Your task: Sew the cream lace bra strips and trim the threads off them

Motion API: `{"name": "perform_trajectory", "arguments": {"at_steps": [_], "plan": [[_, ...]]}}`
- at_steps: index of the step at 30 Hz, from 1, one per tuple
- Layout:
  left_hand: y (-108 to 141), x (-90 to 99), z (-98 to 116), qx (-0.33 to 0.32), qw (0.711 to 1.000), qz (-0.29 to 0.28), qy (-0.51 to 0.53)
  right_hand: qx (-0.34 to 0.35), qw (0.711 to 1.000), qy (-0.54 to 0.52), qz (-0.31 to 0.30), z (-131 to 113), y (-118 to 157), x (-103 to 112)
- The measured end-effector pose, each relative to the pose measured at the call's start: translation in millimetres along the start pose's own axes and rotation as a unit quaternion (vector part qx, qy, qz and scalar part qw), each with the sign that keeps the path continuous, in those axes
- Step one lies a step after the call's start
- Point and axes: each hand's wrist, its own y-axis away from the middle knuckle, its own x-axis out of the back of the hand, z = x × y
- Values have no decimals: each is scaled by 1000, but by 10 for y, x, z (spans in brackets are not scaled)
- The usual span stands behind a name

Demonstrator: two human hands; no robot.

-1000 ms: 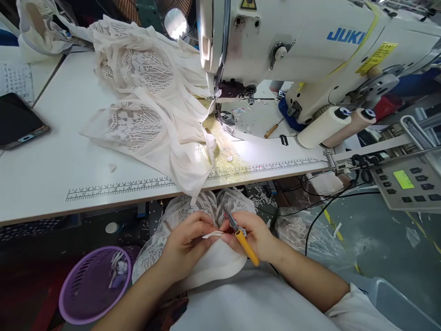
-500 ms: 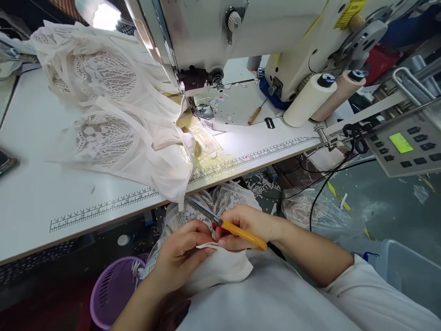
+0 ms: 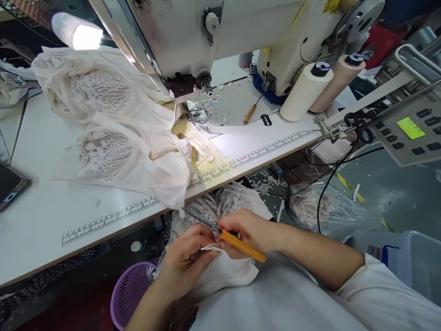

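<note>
In my right hand is a pair of orange-handled scissors, with the fingers closed around it. The dark blades point up and left toward the table's front edge. Just beside it, my left hand pinches the edge of a piece of white fabric over my lap. Both hands nearly touch, and their fingertips are partly hidden. White lace bra cups lie below the table edge, beyond my hands. A larger white lace garment spreads across the table, its end under the sewing machine.
The sewing machine stands over the table, which has a printed ruler along its front. Thread cones, a wooden-handled tool and a razor blade sit to the right. A purple basket is below left; a phone lies far left.
The camera view has shifted, bringing more of the phone and lamp into sight. Both hands keep nearly the same grip, with the scissors and fabric barely moved.
</note>
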Motion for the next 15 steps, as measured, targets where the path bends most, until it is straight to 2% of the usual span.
{"name": "perform_trajectory", "arguments": {"at_steps": [5, 10, 12, 15], "plan": [[-12, -16, 13, 42, 999, 22, -6, -2, 996, -91, 16, -3, 39, -29], [-7, -47, 17, 31, 998, 44, -15, 16, 998, -54, 36, 71, 50, -45], [31, -81, 3, 46, 997, 57, -11, 14, 997, -48, 53, 108, 52, -76], [103, -140, -17, 70, 993, 93, 8, -13, 992, -91, 84, 99, 65, -128]]}}
